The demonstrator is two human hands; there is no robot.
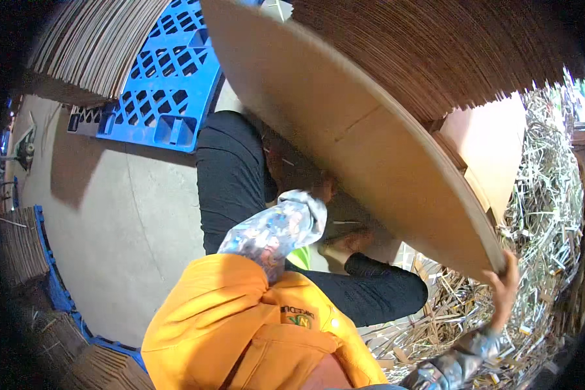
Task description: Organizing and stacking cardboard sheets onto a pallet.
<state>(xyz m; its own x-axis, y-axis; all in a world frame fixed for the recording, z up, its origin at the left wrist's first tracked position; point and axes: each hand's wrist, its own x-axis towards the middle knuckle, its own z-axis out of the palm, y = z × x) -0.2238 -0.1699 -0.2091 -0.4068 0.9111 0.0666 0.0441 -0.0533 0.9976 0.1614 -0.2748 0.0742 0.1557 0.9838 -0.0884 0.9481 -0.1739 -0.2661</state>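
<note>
A large stack of brown cardboard sheets (344,123) stands tilted on its edge in front of me, running from the top middle to the lower right. Its layered edge shows along the upper right side. My right hand (506,286) is closed on the right end of the cardboard sheets, thumb on the near face. My left hand (326,187) reaches to the lower edge of the sheets, beyond its patterned sleeve cuff. It lies in shadow, and its fingers are hidden, so their hold cannot be made out.
A taller cardboard pile (435,52) rises behind the sheets. Blue plastic pallets (159,97) lie at the upper left, with another cardboard pile (97,45) on them. Shredded paper strips (539,188) heap up on the right. Concrete floor (120,227) spreads to my left.
</note>
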